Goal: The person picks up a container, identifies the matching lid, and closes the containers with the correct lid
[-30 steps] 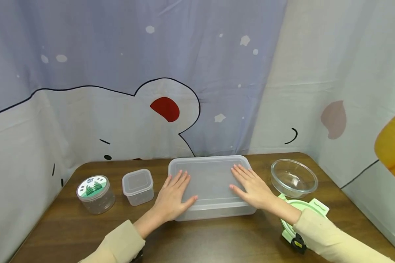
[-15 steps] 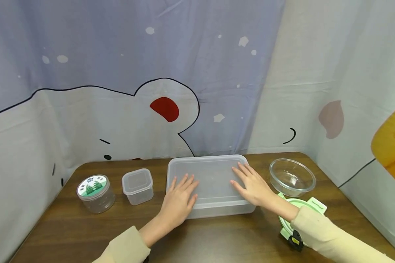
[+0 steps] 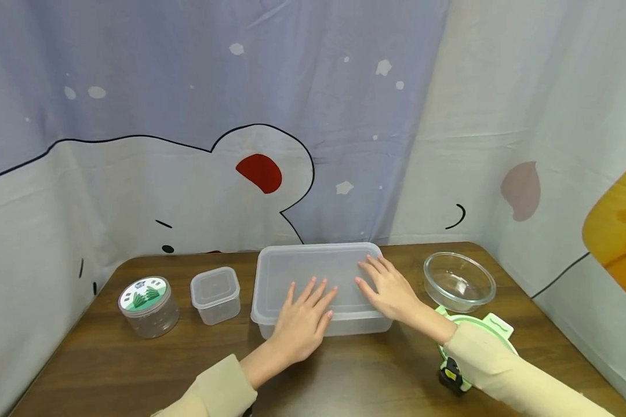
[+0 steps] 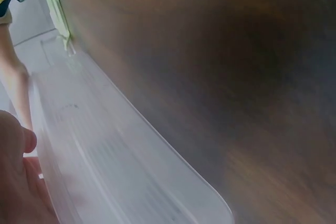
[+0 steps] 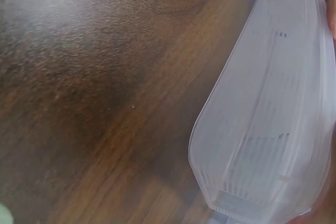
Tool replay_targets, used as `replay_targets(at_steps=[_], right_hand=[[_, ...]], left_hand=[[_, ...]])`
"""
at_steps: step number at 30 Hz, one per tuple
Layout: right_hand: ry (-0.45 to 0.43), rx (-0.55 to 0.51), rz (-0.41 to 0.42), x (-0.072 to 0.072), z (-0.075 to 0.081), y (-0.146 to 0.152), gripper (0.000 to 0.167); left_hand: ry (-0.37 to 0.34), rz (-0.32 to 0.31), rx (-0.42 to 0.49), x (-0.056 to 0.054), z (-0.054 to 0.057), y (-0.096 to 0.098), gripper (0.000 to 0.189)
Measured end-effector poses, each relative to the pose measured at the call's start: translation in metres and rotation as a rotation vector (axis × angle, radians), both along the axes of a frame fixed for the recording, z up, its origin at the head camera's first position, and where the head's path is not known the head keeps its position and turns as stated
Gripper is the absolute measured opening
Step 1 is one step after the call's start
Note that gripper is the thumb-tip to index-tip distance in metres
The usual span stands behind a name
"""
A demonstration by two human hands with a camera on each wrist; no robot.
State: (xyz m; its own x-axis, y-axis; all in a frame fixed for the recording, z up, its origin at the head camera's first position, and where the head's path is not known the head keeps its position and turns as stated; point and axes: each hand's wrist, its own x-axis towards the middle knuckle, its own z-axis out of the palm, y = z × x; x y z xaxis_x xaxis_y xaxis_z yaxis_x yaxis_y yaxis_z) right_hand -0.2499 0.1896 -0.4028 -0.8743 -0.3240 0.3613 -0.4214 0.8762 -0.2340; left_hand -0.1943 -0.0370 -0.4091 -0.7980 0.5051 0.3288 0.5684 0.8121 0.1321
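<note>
A large rectangular food container (image 3: pixel 313 263), translucent plastic with its lid on, sits near the back middle of the table. My left hand (image 3: pixel 301 327) lies over the front part of the lid, fingers spread and straight. Over the lid's right side, my right hand (image 3: pixel 390 289) reaches with fingers extended and slightly apart. The container's long side wall (image 4: pixel 115 150) fills the lower left of the left wrist view. From the right wrist, the same container (image 5: pixel 262 103) shows along the right edge, most of that hand being out of frame.
A clear jar (image 3: pixel 151 318) with a green-and-white label on its lid and a small square lidded box (image 3: pixel 219 313) stand at left. A round glass bowl (image 3: pixel 459 284) is at back right. A green clip lid (image 3: pixel 495 324) lies partly under the right forearm.
The left hand has slid right across the container's front. The right hand has shifted a little left. The container has moved slightly left and back.
</note>
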Motion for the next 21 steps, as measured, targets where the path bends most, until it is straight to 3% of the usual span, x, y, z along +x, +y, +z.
replay_targets(at_steps=[6,15,21], right_hand=[[0.034,-0.01,0.013,-0.002,0.003,0.0,0.047],[0.043,0.021,0.082,-0.001,0.011,0.012,0.048],[0.035,0.011,0.096,0.004,0.014,0.023,0.048]], left_hand=[[0.017,0.033,-0.031,-0.008,-0.001,-0.003,0.045],[0.01,0.129,0.114,-0.015,-0.004,-0.008,0.038],[-0.025,0.195,0.143,-0.025,-0.001,-0.016,0.037]])
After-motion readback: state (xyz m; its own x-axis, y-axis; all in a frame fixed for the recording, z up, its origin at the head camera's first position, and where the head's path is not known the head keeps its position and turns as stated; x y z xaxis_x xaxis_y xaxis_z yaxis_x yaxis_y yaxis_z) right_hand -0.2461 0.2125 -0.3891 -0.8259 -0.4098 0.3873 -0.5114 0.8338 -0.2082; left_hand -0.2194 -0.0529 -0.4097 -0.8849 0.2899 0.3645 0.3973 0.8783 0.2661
